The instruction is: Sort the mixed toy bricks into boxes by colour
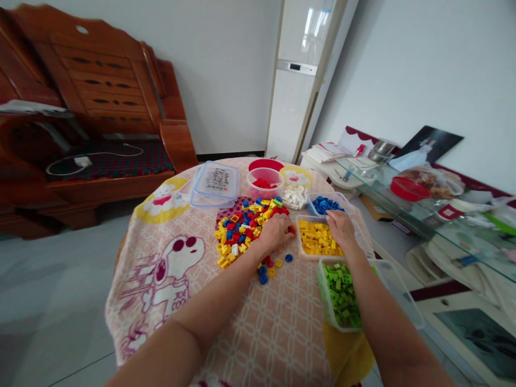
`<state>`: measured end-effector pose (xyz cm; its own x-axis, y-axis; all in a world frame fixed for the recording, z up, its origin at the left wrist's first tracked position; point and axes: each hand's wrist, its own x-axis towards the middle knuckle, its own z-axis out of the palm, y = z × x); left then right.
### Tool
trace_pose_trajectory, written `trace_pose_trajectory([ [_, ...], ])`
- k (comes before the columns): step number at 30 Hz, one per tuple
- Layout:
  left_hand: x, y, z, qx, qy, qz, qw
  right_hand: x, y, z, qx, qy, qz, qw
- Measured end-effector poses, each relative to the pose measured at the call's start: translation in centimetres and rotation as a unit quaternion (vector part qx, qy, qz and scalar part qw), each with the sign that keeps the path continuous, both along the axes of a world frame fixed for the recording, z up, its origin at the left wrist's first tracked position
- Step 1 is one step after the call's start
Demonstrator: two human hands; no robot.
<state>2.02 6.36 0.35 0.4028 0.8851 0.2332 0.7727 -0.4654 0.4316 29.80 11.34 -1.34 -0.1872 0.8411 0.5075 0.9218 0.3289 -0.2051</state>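
My left hand (276,234) rests at the right side of a mixed pile of bricks (242,228), its fingers curled on red pieces; what they hold is too small to tell. My right hand (341,228) is over the right edge of a clear box of yellow bricks (316,238), near the blue ones, fingers bent together and their contents hidden. Blue bricks (325,205) fill a clear box behind it. Green bricks (342,290) lie in a nearer box beside my right forearm. White bricks (295,196) form a heap behind the yellow box.
A pink tub (265,183) with red bricks and stacked clear lids (215,184) stand at the table's back. Loose round pieces (263,279) lie nearer me. A cluttered glass shelf (427,215) is at the right, a wooden bench (100,107) at the left.
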Motion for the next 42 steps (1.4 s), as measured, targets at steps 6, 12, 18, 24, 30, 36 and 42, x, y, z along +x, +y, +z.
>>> trace_pose_trajectory([
  [6, 0.2, -0.6, 0.0, 0.015, 0.009, -0.004, 1.0, 0.2, 0.0, 0.0, -0.006, 0.009, 0.008, 1.0],
  [12, -0.1, -0.4, -0.9, 0.012, -0.041, -0.006, 0.999, 0.1, -0.1, 0.0, -0.002, 0.012, 0.012, 1.0],
  [18, -3.2, 1.1, 0.0, 0.022, -0.124, 0.019, 0.992, 0.1, 0.0, -0.1, -0.001, 0.022, 0.017, 1.0],
  [24, -4.8, 1.4, 1.1, 0.027, -0.104, 0.081, 0.991, 0.6, 0.4, -0.9, 0.021, 0.038, 0.03, 0.999],
  [30, -1.7, 1.1, 0.5, 0.016, -0.009, -0.001, 1.0, 1.0, 0.7, -1.5, 0.031, 0.05, 0.032, 0.998],
  [36, -1.0, 0.7, 1.0, 0.025, -0.115, 0.009, 0.993, 1.5, 0.8, -1.5, 0.024, 0.052, 0.034, 0.998],
  [42, 2.7, -1.4, 1.2, 0.05, -0.176, -0.104, 0.978, 1.5, 0.8, -1.4, 0.035, 0.035, 0.047, 0.998],
])
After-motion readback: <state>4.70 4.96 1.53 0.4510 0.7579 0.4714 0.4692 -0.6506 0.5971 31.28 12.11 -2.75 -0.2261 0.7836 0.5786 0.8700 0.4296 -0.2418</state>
